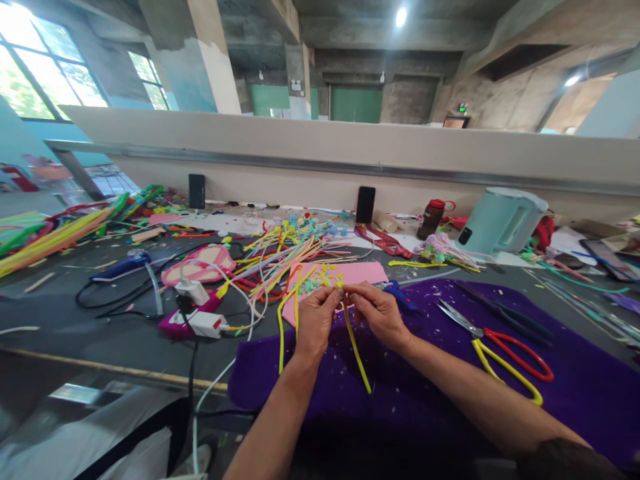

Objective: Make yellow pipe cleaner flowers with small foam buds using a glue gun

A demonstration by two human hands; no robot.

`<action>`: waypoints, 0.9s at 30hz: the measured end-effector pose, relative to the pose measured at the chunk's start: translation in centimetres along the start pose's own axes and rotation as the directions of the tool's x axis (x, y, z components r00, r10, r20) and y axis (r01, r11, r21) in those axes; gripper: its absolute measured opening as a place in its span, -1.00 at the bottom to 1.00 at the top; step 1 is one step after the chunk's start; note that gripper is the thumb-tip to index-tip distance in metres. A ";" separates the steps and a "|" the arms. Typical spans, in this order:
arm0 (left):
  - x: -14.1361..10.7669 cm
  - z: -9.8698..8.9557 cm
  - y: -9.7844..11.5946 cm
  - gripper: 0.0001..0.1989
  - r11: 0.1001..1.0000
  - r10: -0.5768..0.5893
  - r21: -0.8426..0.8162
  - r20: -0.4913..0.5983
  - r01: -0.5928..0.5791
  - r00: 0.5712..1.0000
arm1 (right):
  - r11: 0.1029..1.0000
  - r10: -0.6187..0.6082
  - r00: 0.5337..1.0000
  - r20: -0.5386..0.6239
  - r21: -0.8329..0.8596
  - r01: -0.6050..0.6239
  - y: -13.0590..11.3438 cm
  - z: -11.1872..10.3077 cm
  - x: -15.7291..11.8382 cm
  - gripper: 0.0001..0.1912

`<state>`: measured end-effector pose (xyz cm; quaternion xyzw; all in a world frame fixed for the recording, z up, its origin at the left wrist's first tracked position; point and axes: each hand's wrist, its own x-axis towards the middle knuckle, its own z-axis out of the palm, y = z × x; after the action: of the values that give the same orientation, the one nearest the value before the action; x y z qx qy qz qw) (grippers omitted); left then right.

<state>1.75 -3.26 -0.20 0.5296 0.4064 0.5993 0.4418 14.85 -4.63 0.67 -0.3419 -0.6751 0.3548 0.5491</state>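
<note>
Both my hands meet over the front of the table, their fingertips pinched close together. A yellow pipe cleaner (357,350) hangs down between them, its upper end at my fingers. My left hand (318,319) is closed on its top, where a small yellow tuft (339,284) shows above the fingertips. My right hand (379,313) is closed beside it, its thumb and finger at the same spot; what exactly it pinches is hidden. Behind my hands lies a pink sheet (367,272) with small yellow and green pieces (320,277) on it.
Scissors (483,332) with red and yellow handles lie on a purple cloth (430,373) at right. A power strip (173,325) with cables is at left. Behind are pipe cleaners (287,250), a phone (365,204), a bottle (431,220) and a kettle (503,223).
</note>
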 end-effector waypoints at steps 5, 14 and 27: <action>-0.3 0.0 0.5 -0.78 0.977 0.117 0.177 0.010 -0.116 0.993 | 0.996 0.061 0.997 -0.047 0.065 -0.058 0.1 0.2 0.0 -0.77; -0.2 0.1 0.7 -0.75 1.000 0.005 -0.013 0.025 -0.005 1.000 | 0.880 0.281 0.960 0.008 0.396 -0.261 -0.3 0.2 0.2 -0.72; 0.0 0.0 0.6 -0.83 0.957 -0.120 -0.257 0.067 0.133 0.991 | 0.891 0.332 0.939 0.092 0.295 -0.344 -0.4 0.6 0.1 -0.78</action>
<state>1.67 -3.46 0.37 0.4548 0.3459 0.6045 0.5551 14.25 -4.79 0.95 -0.3576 -0.5526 0.5519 0.5121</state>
